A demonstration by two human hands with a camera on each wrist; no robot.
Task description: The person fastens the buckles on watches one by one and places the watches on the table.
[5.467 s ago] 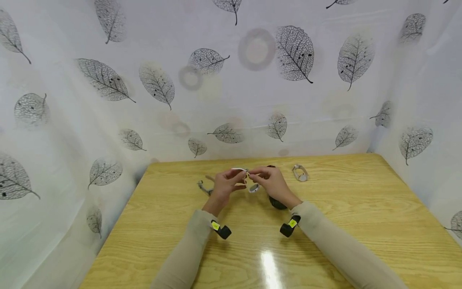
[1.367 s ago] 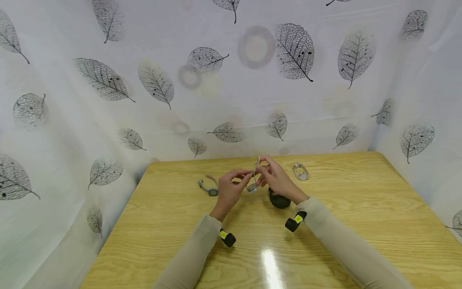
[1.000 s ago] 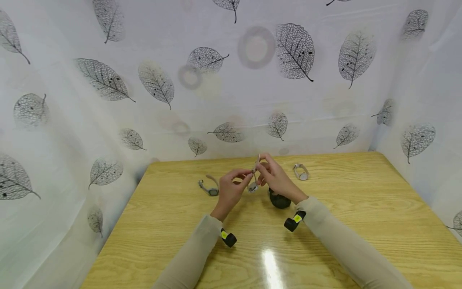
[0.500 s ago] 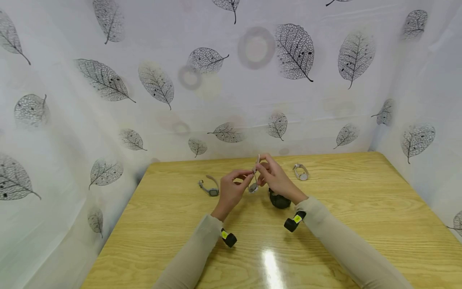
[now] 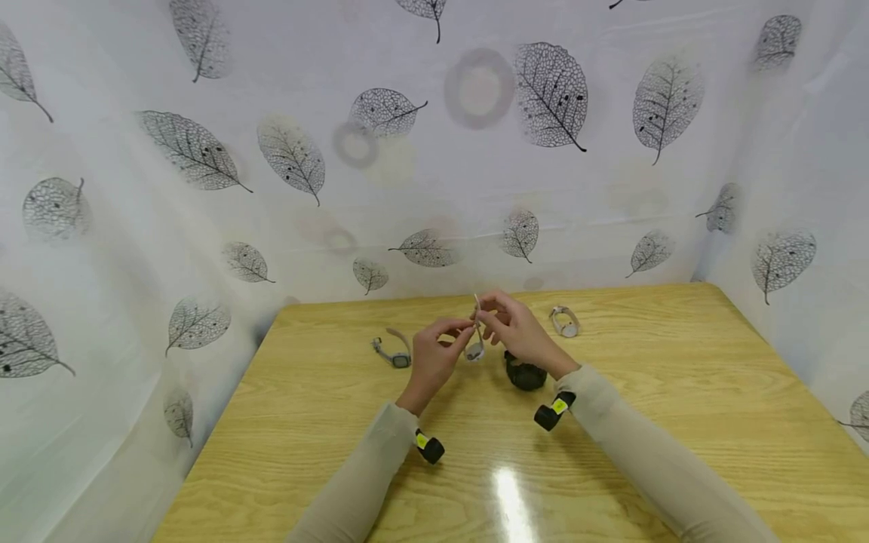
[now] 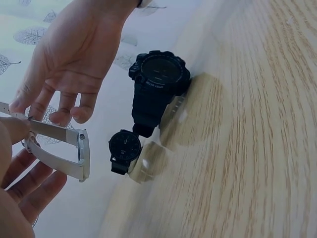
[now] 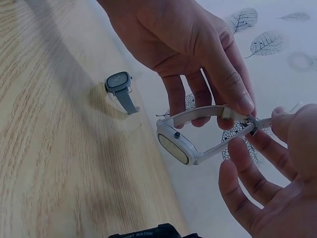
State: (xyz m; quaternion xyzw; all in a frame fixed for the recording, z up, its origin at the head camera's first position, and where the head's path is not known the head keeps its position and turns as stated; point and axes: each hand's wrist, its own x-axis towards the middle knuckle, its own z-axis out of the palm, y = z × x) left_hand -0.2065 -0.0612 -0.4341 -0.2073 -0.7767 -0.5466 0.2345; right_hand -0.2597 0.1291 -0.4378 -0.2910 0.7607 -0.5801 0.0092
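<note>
white watch [image 5: 474, 352], how's it hanging?
over the table [image 5: 326, 422], case sitting at six o'clock, strap tip [image 5: 477, 300] pointing to twelve.
which hand's nearer?
neither: left hand [image 5: 430, 363] is pinching near the buckle [image 7: 253, 125] from eight, right hand [image 5: 523, 332] is clamping strap from two.

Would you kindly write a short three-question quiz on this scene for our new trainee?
1. What are the left hand and the right hand holding between them, and by which part?
2. True or false: in the head view, the grey watch lies on the table to the left of both hands.
3. Count: how many watches rest on the table in the left wrist view?

Key:
1. A white watch, by its strap.
2. True.
3. Two: a larger black watch and a smaller black watch.
</note>
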